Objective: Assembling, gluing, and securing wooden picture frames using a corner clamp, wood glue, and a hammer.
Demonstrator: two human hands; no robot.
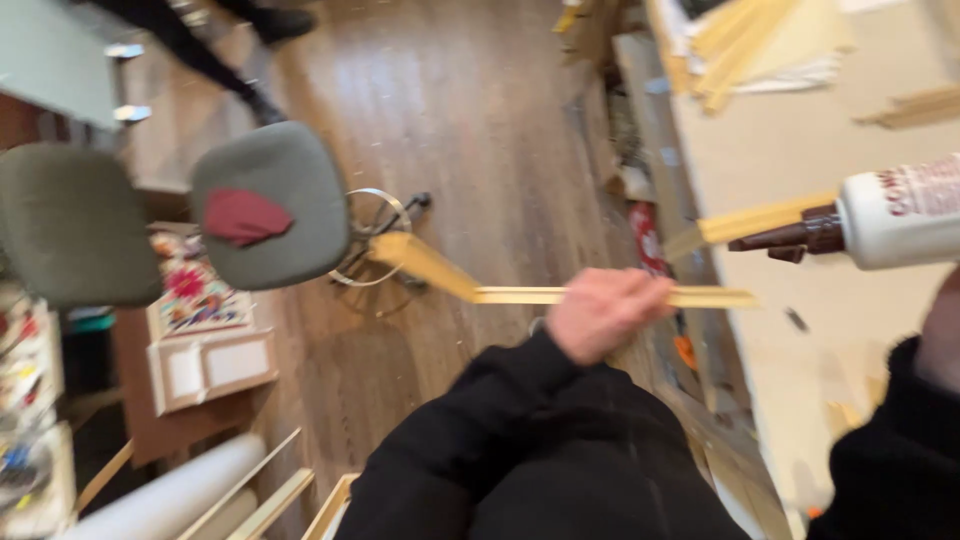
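My left hand [603, 312], in a black sleeve, grips a thin pale wooden strip [705, 297] that runs level across the middle of the view. At its left end it meets a second strip [420, 262] at an angle. My right hand [942, 335] shows only as a sliver at the right edge and holds a white glue bottle [900, 212] lying sideways. The bottle's brown nozzle [790, 237] points left, next to another pale strip [765, 218] above the held one. The whole view is blurred by motion.
A light workbench [800, 150] runs down the right side, with a stack of wooden strips [740, 40] at its far end. Two grey-green stools [290, 190] stand on the wood floor at left. Another person's legs [200, 50] are at top left. A white frame [210, 365] and a pale roll [170, 495] lie lower left.
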